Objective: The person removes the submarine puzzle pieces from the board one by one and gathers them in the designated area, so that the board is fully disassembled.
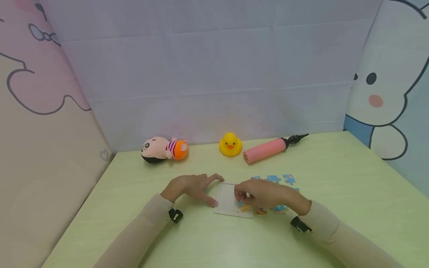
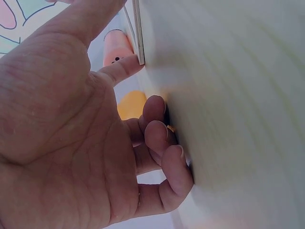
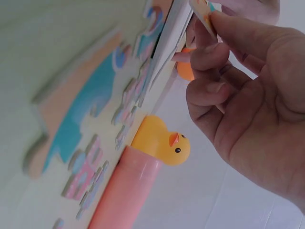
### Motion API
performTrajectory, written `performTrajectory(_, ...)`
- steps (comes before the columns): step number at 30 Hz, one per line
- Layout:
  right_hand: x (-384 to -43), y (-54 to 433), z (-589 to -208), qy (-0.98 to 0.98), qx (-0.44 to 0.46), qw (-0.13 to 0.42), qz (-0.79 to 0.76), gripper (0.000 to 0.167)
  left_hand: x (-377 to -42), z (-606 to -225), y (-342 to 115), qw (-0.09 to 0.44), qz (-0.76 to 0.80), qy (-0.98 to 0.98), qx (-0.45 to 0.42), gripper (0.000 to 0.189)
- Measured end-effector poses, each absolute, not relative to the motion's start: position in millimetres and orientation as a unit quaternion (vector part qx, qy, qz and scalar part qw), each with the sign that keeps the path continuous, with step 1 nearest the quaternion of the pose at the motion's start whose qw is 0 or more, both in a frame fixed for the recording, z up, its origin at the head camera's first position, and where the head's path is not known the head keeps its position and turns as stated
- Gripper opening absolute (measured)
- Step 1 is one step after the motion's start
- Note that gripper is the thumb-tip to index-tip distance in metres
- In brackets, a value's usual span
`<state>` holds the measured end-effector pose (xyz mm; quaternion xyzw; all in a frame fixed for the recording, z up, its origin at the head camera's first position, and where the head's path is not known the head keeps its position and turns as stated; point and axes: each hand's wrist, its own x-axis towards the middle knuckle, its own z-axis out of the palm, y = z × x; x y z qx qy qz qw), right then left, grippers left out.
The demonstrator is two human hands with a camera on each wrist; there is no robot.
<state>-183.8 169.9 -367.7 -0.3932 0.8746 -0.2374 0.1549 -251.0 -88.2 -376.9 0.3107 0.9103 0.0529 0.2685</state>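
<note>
My right hand (image 1: 266,192) is over the right part of a shallow white puzzle tray (image 1: 225,199). Thumb and fingertips pinch a thin jigsaw piece (image 3: 204,15), held tilted in the right wrist view. An orange and blue patch of puzzle (image 1: 245,209) shows at the tray's lower right corner, partly under that hand. At the tray's left side, my left hand (image 1: 196,187) touches the edge with spread thumb and index finger. Its other fingers (image 2: 177,174) bend loosely down to the table. Loose jigsaw pieces (image 1: 273,179) lie right of the tray, some hidden behind the right hand.
Along the back of the pale green table (image 1: 338,178) lie a plush doll (image 1: 164,149), a yellow rubber duck (image 1: 230,144) and a pink hand pump (image 1: 266,149) with a black nozzle. A pale cloth wall (image 1: 214,74) rises behind them.
</note>
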Motion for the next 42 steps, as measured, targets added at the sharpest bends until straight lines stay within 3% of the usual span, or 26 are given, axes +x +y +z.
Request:
performTrajectory(26, -166.0, 253.9, -354.3, 0.892, -0.359, 0.129, -0.242, 0.01, -253.6, -381.0, -88.0, 0.275, 0.061, 0.909, 0.308, 0.079)
performTrajectory(42, -152.6, 302.1, -359.2, 0.901, -0.308, 0.148, -0.266, 0.007, -253.2, -383.1, -89.9, 0.267, 0.063, 0.91, 0.309, 0.078)
